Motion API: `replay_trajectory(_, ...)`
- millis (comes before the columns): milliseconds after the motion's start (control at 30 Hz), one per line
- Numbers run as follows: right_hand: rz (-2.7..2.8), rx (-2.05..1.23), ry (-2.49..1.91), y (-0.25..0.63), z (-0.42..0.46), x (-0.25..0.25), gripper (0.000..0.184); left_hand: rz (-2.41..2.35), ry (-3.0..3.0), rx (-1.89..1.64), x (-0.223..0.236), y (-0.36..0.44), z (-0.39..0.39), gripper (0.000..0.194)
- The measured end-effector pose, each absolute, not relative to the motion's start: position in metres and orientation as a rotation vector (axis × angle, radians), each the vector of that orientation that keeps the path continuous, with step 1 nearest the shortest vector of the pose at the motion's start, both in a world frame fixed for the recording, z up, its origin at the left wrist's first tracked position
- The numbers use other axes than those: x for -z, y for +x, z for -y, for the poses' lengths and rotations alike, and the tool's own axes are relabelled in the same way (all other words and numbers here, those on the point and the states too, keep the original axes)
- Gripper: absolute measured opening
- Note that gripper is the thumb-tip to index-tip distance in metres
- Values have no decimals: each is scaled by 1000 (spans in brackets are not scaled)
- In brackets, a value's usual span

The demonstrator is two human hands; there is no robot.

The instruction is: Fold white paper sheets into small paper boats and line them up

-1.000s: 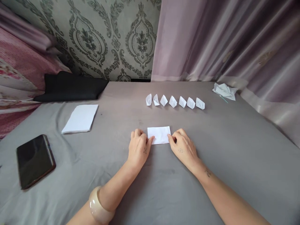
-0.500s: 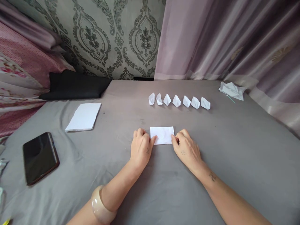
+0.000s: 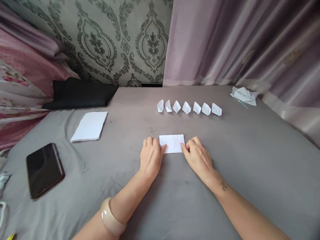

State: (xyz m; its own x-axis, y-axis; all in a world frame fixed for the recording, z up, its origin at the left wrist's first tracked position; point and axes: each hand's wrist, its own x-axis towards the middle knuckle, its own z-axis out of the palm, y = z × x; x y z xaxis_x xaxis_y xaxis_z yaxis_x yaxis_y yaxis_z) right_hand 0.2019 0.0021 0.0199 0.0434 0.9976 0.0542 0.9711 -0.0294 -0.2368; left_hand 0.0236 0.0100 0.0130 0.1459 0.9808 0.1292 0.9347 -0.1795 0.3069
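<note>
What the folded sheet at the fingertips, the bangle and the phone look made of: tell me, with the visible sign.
Folded sheet: matte white paper, by its thin, crisp edges.
Bangle: glossy cream, probably plastic or resin, perhaps polished stone, by its bright highlights.
Phone: smooth, shiny black front, likely glass, by its faint reflections.

head-high view, forward and down

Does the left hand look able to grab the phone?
Probably yes: only grey cloth lies between the left hand and the phone. But it holds the folded paper, so it would have to let go first.
</note>
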Motion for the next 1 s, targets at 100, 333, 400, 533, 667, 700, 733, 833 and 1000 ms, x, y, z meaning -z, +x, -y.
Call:
replay_trajectory(100, 2002, -134, -1991, 204, -3, -15, 18, -1833, 2445, -491, -8, 25, -12, 17)
replay_trajectory(333, 2412, -73, -1549, 202, 0, -22, 29, -1568, 2608, -419, -8, 25, -15, 25)
replay_trajectory(400, 2459, -37, -1591, 197, 10, -29, 33, -1579, 2514, -495, -10, 25, -13, 23)
replay_trajectory(533, 2555, 140, -1647, 179, 34, -33, 45, -1616, 2414, -509, -14, 28, -2, 19)
replay_trajectory(667, 2590, 171, -1692, 170, 46, -29, 52, -1765, 2264, -484, -15, 31, 9, 28)
replay_trajectory(700, 2600, 164, -1694, 169, 47, -28, 52, -1782, 2221, -492, -14, 30, 10, 31)
replay_trajectory(733, 2611, 159, -1694, 169, 46, -27, 53, -1787, 2178, -499, -14, 30, 10, 33)
replay_trajectory(833, 2638, 156, -1711, 168, 45, -27, 52, -1771, 2048, -516, -12, 26, 6, 39)
replay_trajectory(1000, 2615, 211, -1726, 169, 45, -27, 49, -1717, 1921, -577, -11, 21, 1, 44)
